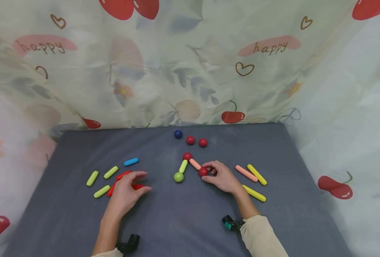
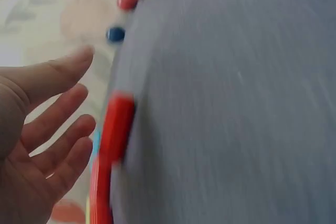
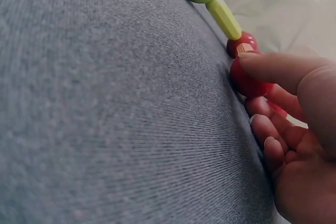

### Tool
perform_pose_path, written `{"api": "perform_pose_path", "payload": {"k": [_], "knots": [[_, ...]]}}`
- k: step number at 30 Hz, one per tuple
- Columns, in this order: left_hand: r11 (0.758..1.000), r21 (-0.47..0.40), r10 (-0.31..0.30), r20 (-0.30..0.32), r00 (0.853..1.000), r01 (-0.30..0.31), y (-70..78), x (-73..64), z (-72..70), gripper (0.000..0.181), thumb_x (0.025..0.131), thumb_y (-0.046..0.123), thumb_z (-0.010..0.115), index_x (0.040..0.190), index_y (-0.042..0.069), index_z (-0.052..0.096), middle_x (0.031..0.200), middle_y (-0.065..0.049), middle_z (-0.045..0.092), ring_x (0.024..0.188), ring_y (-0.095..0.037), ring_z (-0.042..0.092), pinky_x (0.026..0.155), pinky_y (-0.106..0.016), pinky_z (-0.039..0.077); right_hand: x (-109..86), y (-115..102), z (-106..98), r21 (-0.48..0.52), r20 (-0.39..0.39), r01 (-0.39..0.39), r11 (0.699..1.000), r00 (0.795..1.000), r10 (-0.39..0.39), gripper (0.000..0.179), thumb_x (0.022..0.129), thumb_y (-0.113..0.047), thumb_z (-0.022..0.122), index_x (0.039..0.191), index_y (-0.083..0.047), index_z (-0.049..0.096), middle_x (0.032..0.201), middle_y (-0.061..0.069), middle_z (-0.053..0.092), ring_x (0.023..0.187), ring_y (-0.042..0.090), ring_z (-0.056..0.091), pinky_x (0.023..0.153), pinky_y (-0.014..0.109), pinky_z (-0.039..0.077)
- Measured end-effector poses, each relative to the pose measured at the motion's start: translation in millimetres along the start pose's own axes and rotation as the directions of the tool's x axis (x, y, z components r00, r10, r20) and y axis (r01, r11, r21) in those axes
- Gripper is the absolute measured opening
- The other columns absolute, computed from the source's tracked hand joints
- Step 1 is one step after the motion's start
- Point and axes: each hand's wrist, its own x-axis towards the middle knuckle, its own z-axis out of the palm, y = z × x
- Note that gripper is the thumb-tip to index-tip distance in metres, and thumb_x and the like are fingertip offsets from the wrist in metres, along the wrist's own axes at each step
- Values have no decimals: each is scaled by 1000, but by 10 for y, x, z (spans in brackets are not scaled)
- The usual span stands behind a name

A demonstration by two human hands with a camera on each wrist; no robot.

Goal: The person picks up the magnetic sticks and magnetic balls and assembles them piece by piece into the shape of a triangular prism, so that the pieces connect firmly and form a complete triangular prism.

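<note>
On the grey cloth, a red ball (image 1: 187, 156) joins a light green stick (image 1: 183, 166) and a pink stick (image 1: 195, 164) in an upside-down V. A green ball (image 1: 178, 177) caps the green stick's near end. My right hand (image 1: 223, 177) pinches another red ball (image 3: 249, 77) at the pink stick's end between thumb and fingers. My left hand (image 1: 127, 192) hovers over the red sticks (image 2: 116, 129), thumb and fingers spread apart with nothing between them; it partly hides those sticks in the head view.
A blue ball (image 1: 178, 134) and two red balls (image 1: 190, 140) lie behind the V. Light green sticks (image 1: 92, 178) and a blue stick (image 1: 131, 162) lie at left. To the right are a pink stick (image 1: 246, 173) and yellow sticks (image 1: 256, 174). A printed curtain (image 1: 164, 64) hangs behind.
</note>
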Motion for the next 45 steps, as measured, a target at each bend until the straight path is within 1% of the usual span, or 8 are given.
{"api": "perform_pose_path", "payload": {"k": [5,10,13,19,24,28,35,45], "knots": [[998,45,-52,-3,999,52,-157,-91,-103,54,82,17,87,132,15,66,127,-8,72,114,-28,67,96,-49,55,-32,11,-38,-10,-22,-4,1000,1000,4,39,88,-33,81,124,-26,69,108,-1,63,97,16,53,84,32,46],[991,110,-75,0,997,74,-183,-49,-50,44,85,10,83,126,14,69,123,-7,73,108,-27,66,93,-48,55,-40,6,-51,-17,-33,2,1000,999,-3,39,87,-33,82,124,-25,69,107,-1,64,97,16,54,84,32,46],[991,126,-53,-4,999,53,-152,-1,-1,40,86,9,81,124,13,70,117,-7,75,101,-25,69,89,-47,56,-36,7,-52,-22,-27,0,1000,1000,-1,39,88,-35,81,124,-26,69,107,-2,63,97,16,54,85,32,46],[998,20,65,-39,997,-64,196,153,194,38,88,18,82,124,16,70,108,0,73,93,-16,66,84,-37,57,-34,9,-53,-22,-31,-4,1000,1000,3,38,87,-33,82,123,-26,69,107,-2,63,97,16,54,86,33,46],[975,-109,191,-46,981,-195,600,327,480,42,85,18,84,124,15,70,107,4,71,95,-14,66,86,-36,59,-25,1,-22,-21,-35,0,1000,999,0,37,88,-32,82,122,-25,69,107,-2,63,97,16,54,86,33,46],[964,-141,222,-30,975,-224,788,428,705,44,85,21,85,126,19,69,105,7,73,98,-17,60,87,-38,56,-16,-10,19,-17,-36,9,1000,999,-10,37,88,-32,81,123,-25,69,107,-3,63,96,15,54,86,33,47],[985,-29,168,12,986,-167,857,505,921,44,81,22,88,121,22,71,102,9,74,94,-13,43,85,-34,42,-5,-1,46,-23,-43,19,1000,999,-20,37,88,-33,81,123,-25,69,107,-3,64,95,13,54,85,31,46],[959,119,259,17,966,-259,850,548,1023,41,80,22,89,118,20,73,95,9,75,88,-12,40,86,-38,32,-12,2,39,-18,-39,29,999,999,-30,38,88,-33,81,123,-25,69,107,-2,64,95,14,54,86,32,46]]}}
